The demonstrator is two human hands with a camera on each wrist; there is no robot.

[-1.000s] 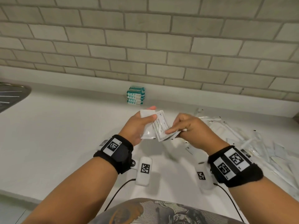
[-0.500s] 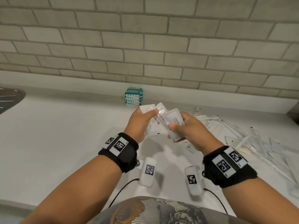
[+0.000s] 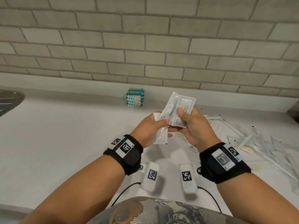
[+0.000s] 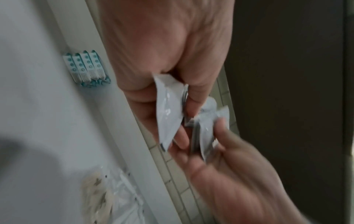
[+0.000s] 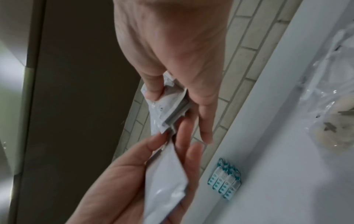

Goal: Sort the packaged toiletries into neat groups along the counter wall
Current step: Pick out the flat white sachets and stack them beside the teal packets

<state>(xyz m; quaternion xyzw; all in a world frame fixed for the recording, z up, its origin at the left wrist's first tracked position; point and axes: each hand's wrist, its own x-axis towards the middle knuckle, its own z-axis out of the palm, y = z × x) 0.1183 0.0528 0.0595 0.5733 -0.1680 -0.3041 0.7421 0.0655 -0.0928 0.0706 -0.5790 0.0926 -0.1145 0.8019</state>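
Above the counter (image 3: 48,143), your left hand (image 3: 150,126) pinches one white sachet (image 3: 160,136) — your right hand (image 3: 195,126) grips a fanned few sachets (image 3: 179,109). Square their edges together before setting them beside the teal stack (image 3: 135,97) at the wall.

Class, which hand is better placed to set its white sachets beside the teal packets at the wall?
Probably the right hand: its sachets are raised nearer the wall than the left hand's.
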